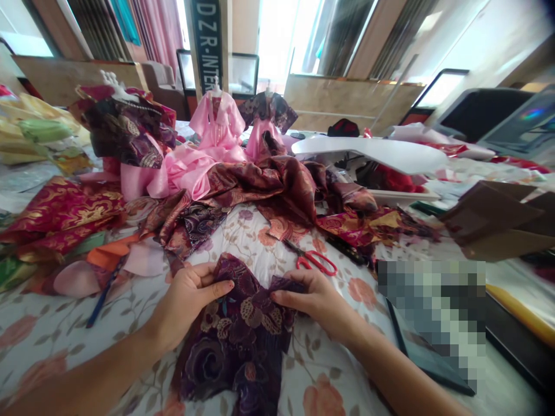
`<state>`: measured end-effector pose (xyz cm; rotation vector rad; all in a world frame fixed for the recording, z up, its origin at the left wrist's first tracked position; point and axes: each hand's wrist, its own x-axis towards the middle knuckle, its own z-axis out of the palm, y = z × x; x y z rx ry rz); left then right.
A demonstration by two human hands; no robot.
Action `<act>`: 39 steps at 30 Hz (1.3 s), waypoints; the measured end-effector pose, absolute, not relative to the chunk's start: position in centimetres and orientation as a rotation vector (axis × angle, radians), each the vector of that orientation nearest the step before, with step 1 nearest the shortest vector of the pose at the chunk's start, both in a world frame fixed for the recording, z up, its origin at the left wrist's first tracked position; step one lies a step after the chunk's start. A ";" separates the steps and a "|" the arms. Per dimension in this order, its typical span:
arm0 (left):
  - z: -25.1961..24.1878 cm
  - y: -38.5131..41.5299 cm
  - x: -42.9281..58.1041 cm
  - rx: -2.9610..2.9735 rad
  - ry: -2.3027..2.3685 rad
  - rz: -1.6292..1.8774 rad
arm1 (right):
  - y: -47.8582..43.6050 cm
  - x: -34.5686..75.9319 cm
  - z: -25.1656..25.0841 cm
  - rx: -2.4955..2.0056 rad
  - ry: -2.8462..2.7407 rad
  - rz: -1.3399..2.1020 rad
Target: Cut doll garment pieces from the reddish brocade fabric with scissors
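Observation:
A dark purple patterned cloth piece (243, 346) with gold and lilac motifs hangs between my two hands over the floral table cover. My left hand (197, 297) pinches its upper left edge between thumb and fingers. At the upper right corner, my right hand (310, 297) grips the same cloth, thumb toward me. The lower end of the cloth spreads toward the near edge of the view. Just beyond my right hand lie red-handled scissors (318, 261), their blades pointing up and left. The cloth hides parts of my fingertips.
Brocade fabric (277, 185) is heaped across the middle. Behind it stand small dress forms in a pink dress (217, 124) and a dark jacket (266, 112). A blue pen (104, 294) and paper pattern pieces (145, 257) lie left; a cardboard box (494, 216) sits right.

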<state>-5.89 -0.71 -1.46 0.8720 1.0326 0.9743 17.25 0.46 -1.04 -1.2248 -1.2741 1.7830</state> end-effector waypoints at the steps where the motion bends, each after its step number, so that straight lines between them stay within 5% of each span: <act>1: -1.4 -0.7 -5.9 0.865 1.028 0.974 | 0.5 17.2 -1.1 -1.221 -1.266 1.774; 15: -0.3 -0.6 -6.2 0.931 0.898 0.563 | 0.7 17.8 -1.0 -1.230 -1.331 1.788; 39: -1.0 -0.1 -6.3 1.063 1.153 0.837 | -0.2 16.1 -1.4 -1.170 -1.132 1.693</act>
